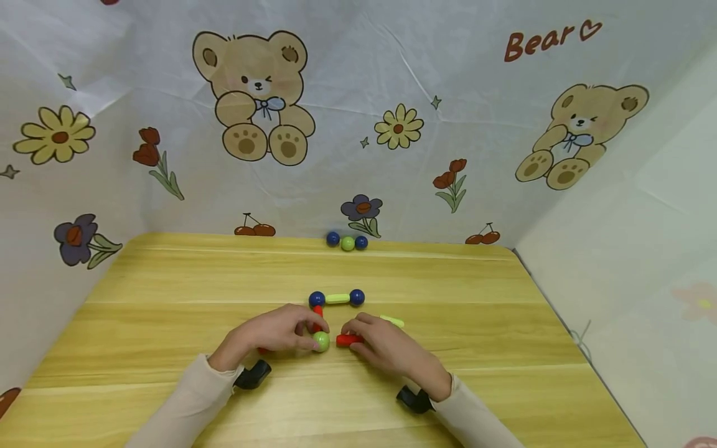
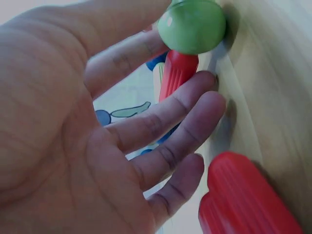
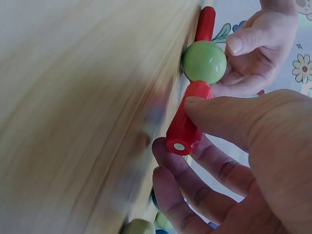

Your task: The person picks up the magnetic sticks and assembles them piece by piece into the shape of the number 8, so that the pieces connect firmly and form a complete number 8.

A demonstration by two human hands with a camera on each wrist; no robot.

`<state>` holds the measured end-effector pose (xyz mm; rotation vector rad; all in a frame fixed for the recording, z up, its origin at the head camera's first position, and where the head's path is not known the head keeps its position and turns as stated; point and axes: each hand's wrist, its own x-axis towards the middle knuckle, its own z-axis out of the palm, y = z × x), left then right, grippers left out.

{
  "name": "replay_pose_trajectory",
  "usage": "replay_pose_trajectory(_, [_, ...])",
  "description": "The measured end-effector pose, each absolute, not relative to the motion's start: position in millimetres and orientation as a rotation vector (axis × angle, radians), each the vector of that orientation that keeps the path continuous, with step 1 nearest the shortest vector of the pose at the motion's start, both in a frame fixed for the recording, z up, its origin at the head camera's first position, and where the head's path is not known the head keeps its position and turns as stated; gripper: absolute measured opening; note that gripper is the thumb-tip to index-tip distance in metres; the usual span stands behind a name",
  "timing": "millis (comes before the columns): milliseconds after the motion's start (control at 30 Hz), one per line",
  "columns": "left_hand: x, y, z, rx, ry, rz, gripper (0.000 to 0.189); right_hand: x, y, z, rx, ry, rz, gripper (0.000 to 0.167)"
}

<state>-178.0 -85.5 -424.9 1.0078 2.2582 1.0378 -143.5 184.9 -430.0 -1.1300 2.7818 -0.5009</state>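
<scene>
My left hand (image 1: pixel 280 330) pinches a light-green ball (image 1: pixel 321 341) between thumb and index finger, low over the table. A red rod (image 1: pixel 318 311) runs from that ball back to a blue ball (image 1: pixel 317 299). From there a yellow-green rod (image 1: pixel 337 298) links to a second blue ball (image 1: pixel 356 297). In my right hand (image 1: pixel 389 345), thumb and fingertips grip another red rod (image 3: pixel 186 124), its far end pointing at the green ball. Two more red rods (image 2: pixel 248 195) lie beside the left little finger, mostly hidden under that hand in the head view.
A loose yellow-green rod (image 1: pixel 392 321) lies just behind the right hand. Along the wooden table's (image 1: pixel 448 280) back edge sit two blue balls (image 1: pixel 333 239) with a green ball (image 1: pixel 348 243) between them. A bear-printed cloth (image 1: pixel 347 174) hangs behind.
</scene>
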Motion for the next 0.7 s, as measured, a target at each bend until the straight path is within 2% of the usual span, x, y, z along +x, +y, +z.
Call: replay_pose_trajectory(700, [-177.0, -81.9, -425.4, 1.021, 2.274, 1.016, 0.019, -143.2, 174.4, -431.3, -1.175, 2.755, -0.511, 0.019])
